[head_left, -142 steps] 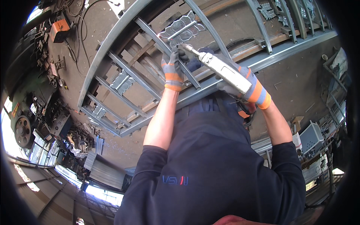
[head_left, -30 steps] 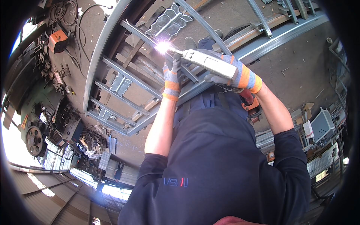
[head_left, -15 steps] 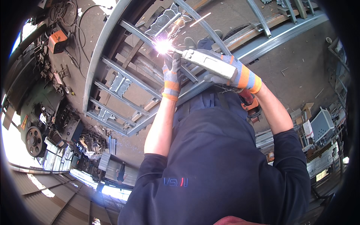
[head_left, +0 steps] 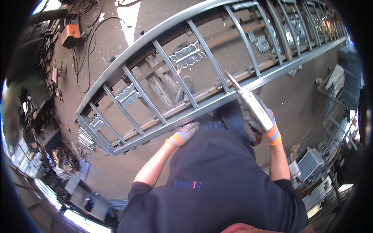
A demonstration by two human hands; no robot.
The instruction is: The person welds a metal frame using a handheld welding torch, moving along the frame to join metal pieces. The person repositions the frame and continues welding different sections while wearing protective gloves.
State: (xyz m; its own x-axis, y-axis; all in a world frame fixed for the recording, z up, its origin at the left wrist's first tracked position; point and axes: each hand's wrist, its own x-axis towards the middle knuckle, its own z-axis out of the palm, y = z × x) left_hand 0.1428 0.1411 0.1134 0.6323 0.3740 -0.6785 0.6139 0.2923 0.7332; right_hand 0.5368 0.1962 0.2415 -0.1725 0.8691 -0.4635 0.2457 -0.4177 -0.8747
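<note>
the right hand (head_left: 273, 128) grasps the torch (head_left: 257, 111), which lies along its inner side, tip slanting forward over the frame (head_left: 182, 116). the left hand (head_left: 187, 133) sits just beside the near rail; i cannot tell whether it grips.

A brown-grey concrete floor (head_left: 299, 116) spreads through the workshop, specked with small scraps. Near the top, a white patch of sunlight (head_left: 127, 25) falls across it. Off to the upper left stands an orange box (head_left: 70, 35), with a dark cable (head_left: 93, 46) looping over the floor nearby. Dark clutter (head_left: 37, 112) crowds the left side, too shadowed to sort out. Daylight comes through bright windows (head_left: 19, 151) at the left rim, and a glaring strip of light (head_left: 83, 222) shows lower down, beside a grey ridged stack (head_left: 79, 190). To the right are a metal rack (head_left: 339, 101) and a pale grey box (head_left: 311, 161) with small holes.
</note>
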